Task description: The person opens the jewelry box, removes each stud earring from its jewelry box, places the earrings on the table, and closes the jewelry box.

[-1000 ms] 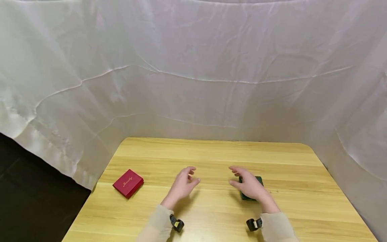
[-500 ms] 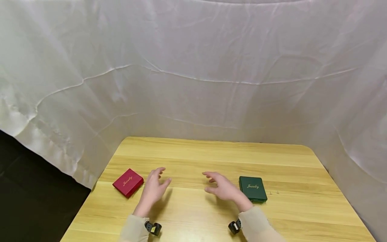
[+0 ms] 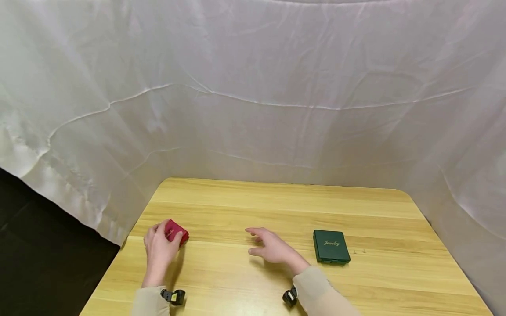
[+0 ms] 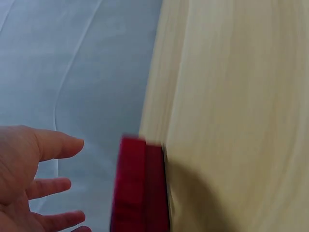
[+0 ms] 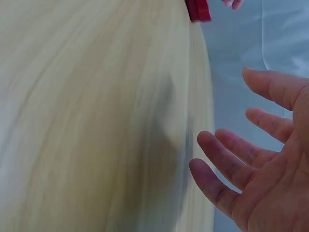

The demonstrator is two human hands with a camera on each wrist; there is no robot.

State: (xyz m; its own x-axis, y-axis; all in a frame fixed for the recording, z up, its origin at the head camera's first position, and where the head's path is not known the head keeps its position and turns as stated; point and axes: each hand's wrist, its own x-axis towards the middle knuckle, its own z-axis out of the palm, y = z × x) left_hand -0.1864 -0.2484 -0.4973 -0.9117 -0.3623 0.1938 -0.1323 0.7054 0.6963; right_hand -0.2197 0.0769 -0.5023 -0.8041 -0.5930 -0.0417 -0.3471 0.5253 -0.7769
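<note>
My left hand (image 3: pixel 160 246) is over the red jewelry box (image 3: pixel 176 229) at the table's left side and hides part of its lid. In the left wrist view the thumb and fingers stand spread above the box (image 4: pixel 137 188), with a gap between fingertips and box. Gold lettering shows on the lid. Over the middle of the table my right hand (image 3: pixel 272 248) hovers with relaxed, spread fingers, holding nothing. The right wrist view shows that palm (image 5: pixel 270 159) and, farther off, a corner of the red box (image 5: pixel 199 10).
A dark green box (image 3: pixel 331 246) marked "Jewelry" lies right of the middle on the wooden table (image 3: pixel 395 281). Pale cloth (image 3: pixel 253 131) hangs around the back and sides. Black floor or fabric (image 3: pixel 39 254) shows beyond the left edge.
Both hands have moved left. The left one has come over the red box; the right has moved off from in front of the green box to the table's middle. Both boxes stay put.
</note>
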